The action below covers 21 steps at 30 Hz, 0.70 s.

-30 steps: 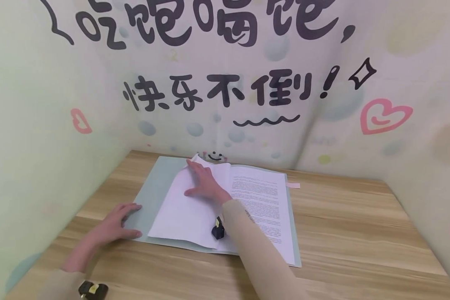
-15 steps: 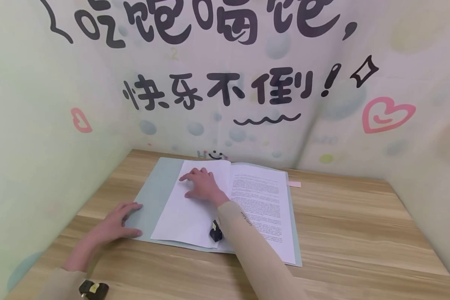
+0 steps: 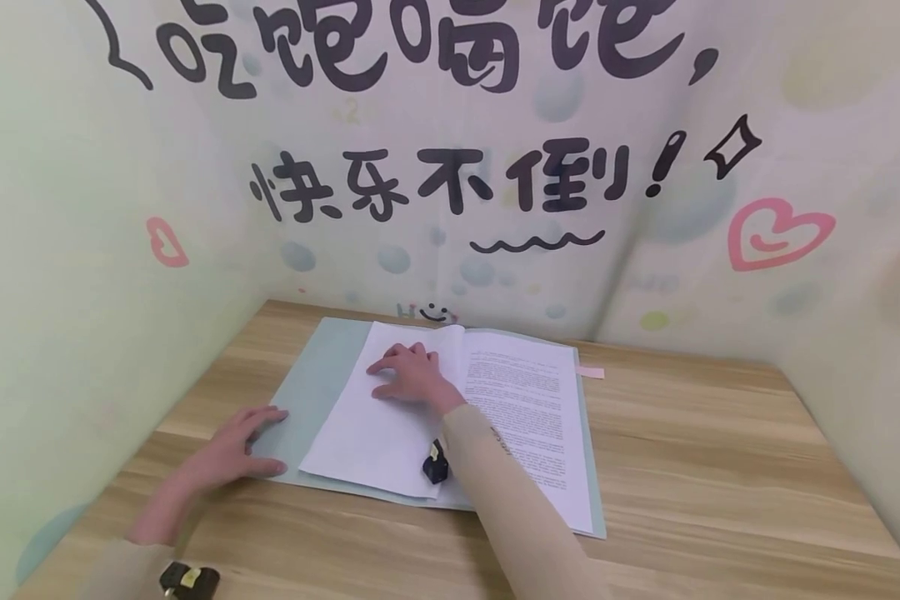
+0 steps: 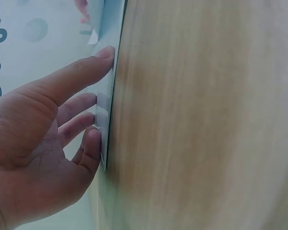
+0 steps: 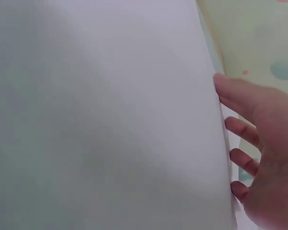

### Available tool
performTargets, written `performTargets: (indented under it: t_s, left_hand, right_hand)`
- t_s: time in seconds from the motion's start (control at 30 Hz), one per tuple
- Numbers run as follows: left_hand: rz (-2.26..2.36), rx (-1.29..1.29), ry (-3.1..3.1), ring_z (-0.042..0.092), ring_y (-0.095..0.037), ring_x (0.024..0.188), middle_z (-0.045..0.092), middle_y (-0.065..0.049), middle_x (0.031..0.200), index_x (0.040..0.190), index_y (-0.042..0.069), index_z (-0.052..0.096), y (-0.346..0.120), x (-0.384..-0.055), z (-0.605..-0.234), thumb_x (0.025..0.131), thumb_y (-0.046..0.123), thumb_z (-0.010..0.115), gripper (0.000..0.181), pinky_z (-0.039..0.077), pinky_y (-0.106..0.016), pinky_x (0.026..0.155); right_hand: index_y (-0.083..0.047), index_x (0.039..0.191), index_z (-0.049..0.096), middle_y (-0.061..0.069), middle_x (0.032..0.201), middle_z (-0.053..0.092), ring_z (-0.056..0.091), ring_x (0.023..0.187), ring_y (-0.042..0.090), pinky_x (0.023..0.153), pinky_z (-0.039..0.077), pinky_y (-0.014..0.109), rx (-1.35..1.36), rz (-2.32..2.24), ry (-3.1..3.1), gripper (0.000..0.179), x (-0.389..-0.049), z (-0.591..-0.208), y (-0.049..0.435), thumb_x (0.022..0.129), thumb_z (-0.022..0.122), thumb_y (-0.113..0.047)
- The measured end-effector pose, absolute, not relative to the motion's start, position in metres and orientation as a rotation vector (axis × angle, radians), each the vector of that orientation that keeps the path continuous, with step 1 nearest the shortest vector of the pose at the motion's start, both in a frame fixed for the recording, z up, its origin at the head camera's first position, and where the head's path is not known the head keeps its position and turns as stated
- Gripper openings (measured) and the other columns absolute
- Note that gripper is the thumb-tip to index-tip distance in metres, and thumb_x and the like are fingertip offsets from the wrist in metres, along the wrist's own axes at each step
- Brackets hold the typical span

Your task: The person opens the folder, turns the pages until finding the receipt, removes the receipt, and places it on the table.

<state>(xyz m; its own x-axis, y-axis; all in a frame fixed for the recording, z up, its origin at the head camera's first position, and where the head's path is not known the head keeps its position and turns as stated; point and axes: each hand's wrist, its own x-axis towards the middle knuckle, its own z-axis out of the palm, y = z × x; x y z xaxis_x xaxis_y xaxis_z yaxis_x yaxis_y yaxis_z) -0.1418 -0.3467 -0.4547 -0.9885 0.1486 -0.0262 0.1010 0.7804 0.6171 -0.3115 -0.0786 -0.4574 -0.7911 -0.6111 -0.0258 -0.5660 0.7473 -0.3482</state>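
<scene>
A pale blue-green folder [image 3: 311,375] lies spread flat on the wooden table. Its left stack shows a blank white page [image 3: 360,442]; the right side shows a printed page [image 3: 521,392]. My right hand [image 3: 414,375] rests on the blank page, fingers spread and slightly bent; in the right wrist view the fingertips of this hand [image 5: 273,143] touch the paper [image 5: 134,105]. With thumb and fingers apart, my left hand [image 3: 232,446] rests on the folder's lower left corner. In the left wrist view, that hand [image 4: 38,129] touches the folder cover [image 4: 108,91].
A pink tab [image 3: 591,372] sticks out from the folder's right edge. Behind the wooden table [image 3: 705,450] hangs a white backdrop [image 3: 435,275] with black lettering, and another panel [image 3: 120,275] stands at the left. Black devices sit on both wrists.
One second ago the blank page's upper left corner was lifted under my right hand. The page then came down flat, and the hand moved slightly down over it. My left hand stayed put.
</scene>
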Motion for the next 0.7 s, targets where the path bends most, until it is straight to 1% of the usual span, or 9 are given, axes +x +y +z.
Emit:
performTargets:
  t_s: [0.13, 0.23, 0.33, 0.4, 0.47, 0.5, 0.6, 0.7]
  left_hand:
    - [0.969, 0.213, 2.914, 0.050, -0.044, 0.121, 0.040, -0.029, 0.143, 0.139, 0.000, 0.049, -0.347, -0.143, -0.454, 0.074, 0.031, 0.085, 0.080, 0.050, -0.042, 0.089]
    - [0.966, 0.241, 2.926, 0.052, -0.042, 0.117, 0.041, -0.030, 0.142, 0.138, -0.001, 0.051, -0.347, -0.142, -0.454, 0.073, 0.030, 0.086, 0.080, 0.051, -0.039, 0.086]
    - [0.948, 0.269, 2.954, 0.048, -0.048, 0.120, 0.041, -0.032, 0.142, 0.136, -0.003, 0.052, -0.345, -0.141, -0.455, 0.074, 0.028, 0.085, 0.077, 0.048, -0.053, 0.093]
    - [0.952, 0.258, 2.961, 0.042, -0.053, 0.126, 0.040, -0.033, 0.143, 0.135, -0.003, 0.053, -0.344, -0.141, -0.455, 0.076, 0.027, 0.083, 0.073, 0.041, -0.064, 0.098]
    - [0.957, 0.244, 2.970, 0.036, -0.056, 0.129, 0.039, -0.034, 0.144, 0.134, -0.002, 0.054, -0.342, -0.140, -0.456, 0.079, 0.026, 0.081, 0.067, 0.034, -0.070, 0.100]
    - [0.969, 0.236, 2.972, 0.037, -0.056, 0.129, 0.039, -0.034, 0.143, 0.133, -0.002, 0.055, -0.341, -0.139, -0.457, 0.081, 0.025, 0.079, 0.064, 0.034, -0.071, 0.100]
    - [1.036, 0.254, 2.981, 0.046, -0.052, 0.124, 0.048, -0.032, 0.138, 0.130, -0.002, 0.058, -0.333, -0.138, -0.454, 0.086, 0.020, 0.074, 0.052, 0.040, -0.066, 0.099]
    - [1.103, 0.277, 2.972, 0.057, -0.043, 0.114, 0.056, -0.028, 0.133, 0.130, -0.001, 0.059, -0.322, -0.136, -0.453, 0.091, 0.018, 0.068, 0.044, 0.049, -0.053, 0.092]
  right_hand:
    - [-0.042, 0.130, 0.062, -0.005, 0.142, 0.050, 0.039, 0.125, 0.026, 0.097, 0.029, 0.042, -0.961, -0.519, 2.746, 0.045, -0.314, -0.458, -0.075, 0.086, 0.072, -0.046]
    - [-0.042, 0.131, 0.061, -0.005, 0.143, 0.049, 0.038, 0.126, 0.026, 0.099, 0.029, 0.042, -0.964, -0.529, 2.731, 0.048, -0.315, -0.460, -0.073, 0.085, 0.074, -0.046]
    - [-0.043, 0.132, 0.060, -0.005, 0.143, 0.049, 0.038, 0.127, 0.026, 0.101, 0.028, 0.043, -0.958, -0.539, 2.732, 0.049, -0.314, -0.463, -0.072, 0.085, 0.074, -0.046]
    - [-0.042, 0.133, 0.059, -0.005, 0.144, 0.048, 0.038, 0.128, 0.026, 0.103, 0.028, 0.044, -0.949, -0.553, 2.733, 0.050, -0.313, -0.463, -0.072, 0.085, 0.074, -0.046]
    - [-0.042, 0.133, 0.059, -0.005, 0.145, 0.048, 0.037, 0.128, 0.026, 0.104, 0.028, 0.045, -0.941, -0.563, 2.727, 0.050, -0.312, -0.463, -0.073, 0.085, 0.075, -0.045]
    - [-0.042, 0.133, 0.058, -0.005, 0.145, 0.047, 0.037, 0.129, 0.026, 0.104, 0.028, 0.045, -0.938, -0.562, 2.722, 0.051, -0.312, -0.463, -0.073, 0.085, 0.074, -0.045]
    - [-0.043, 0.134, 0.057, -0.005, 0.147, 0.046, 0.037, 0.130, 0.027, 0.105, 0.028, 0.046, -0.932, -0.553, 2.721, 0.051, -0.312, -0.462, -0.073, 0.086, 0.074, -0.046]
    - [-0.043, 0.135, 0.056, -0.005, 0.148, 0.046, 0.036, 0.132, 0.028, 0.107, 0.028, 0.048, -0.927, -0.535, 2.728, 0.052, -0.311, -0.462, -0.073, 0.086, 0.073, -0.046]
